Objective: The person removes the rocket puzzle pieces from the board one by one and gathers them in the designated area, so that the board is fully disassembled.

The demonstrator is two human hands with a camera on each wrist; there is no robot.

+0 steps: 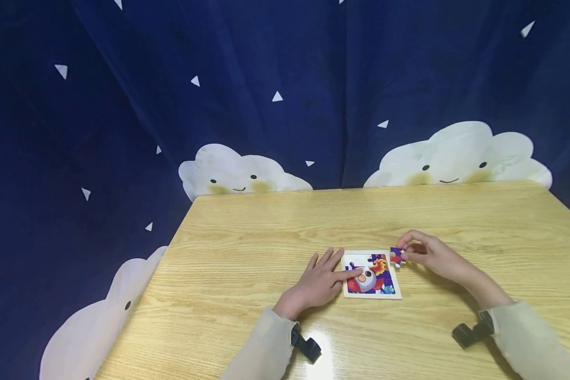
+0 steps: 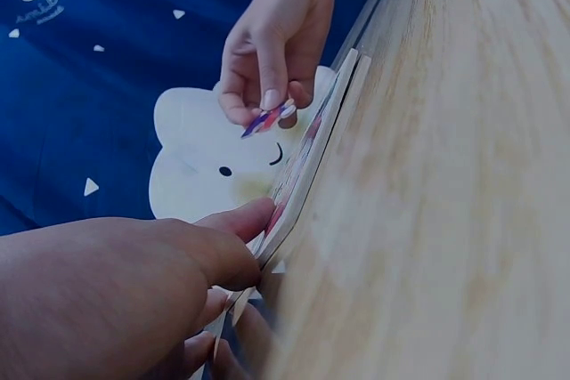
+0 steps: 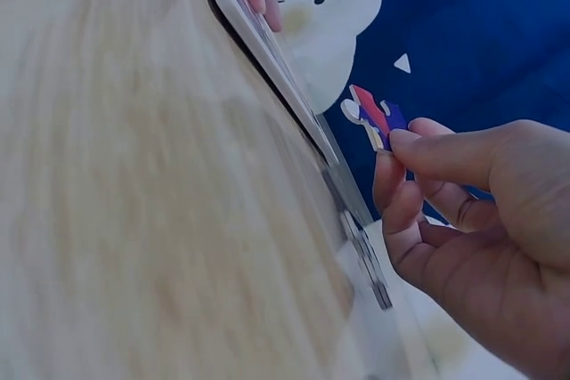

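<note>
A jigsaw puzzle (image 1: 382,285) in a pale frame lies on the table, its picture showing a round grey-white character on purple, with a bare white patch at the upper left. My left hand (image 1: 317,282) rests at the frame's left side, fingers spread and straight, the thumb reaching over the picture. Just off the frame's upper right corner, my right hand (image 1: 432,257) pinches a puzzle piece (image 1: 397,256) between thumb and fingertips. In the right wrist view this piece (image 3: 376,117) shows red, purple and white and is held above the table.
Thin flat pieces (image 3: 365,260) lie on the table below the right hand in the right wrist view. The wooden table (image 1: 247,232) reaches back to a dark blue curtain (image 1: 266,53) with white clouds and triangles. Each wrist wears a black camera mount (image 1: 306,345).
</note>
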